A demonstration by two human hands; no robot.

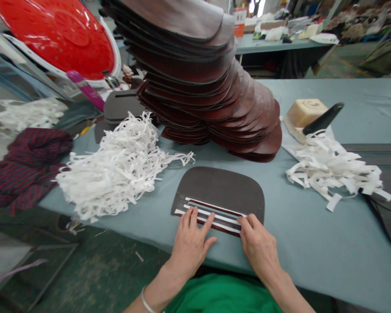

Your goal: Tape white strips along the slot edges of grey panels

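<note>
Dark leather panel (221, 187) lying on the bench (296, 243) before a brown stack (211, 95), the left hand (190, 241) spreading its grip over it, apparently steadying white strips (226, 219), the right hand (259, 243) bunching its grip at their right end, pinching what I cannot tell.

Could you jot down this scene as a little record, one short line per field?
Left hand: fingers spread, fingertips on the slotted dark panel
Right hand: fingertips at the slot's right end; grip unclear
Panel detail: white strips along the slot
Behind panel: tall, leaning stack of brown pieces
Left of panel: large heap of white ribbons
Right of panel: smaller white pile, near a yellowish block
Surface: blue-grey table
</note>
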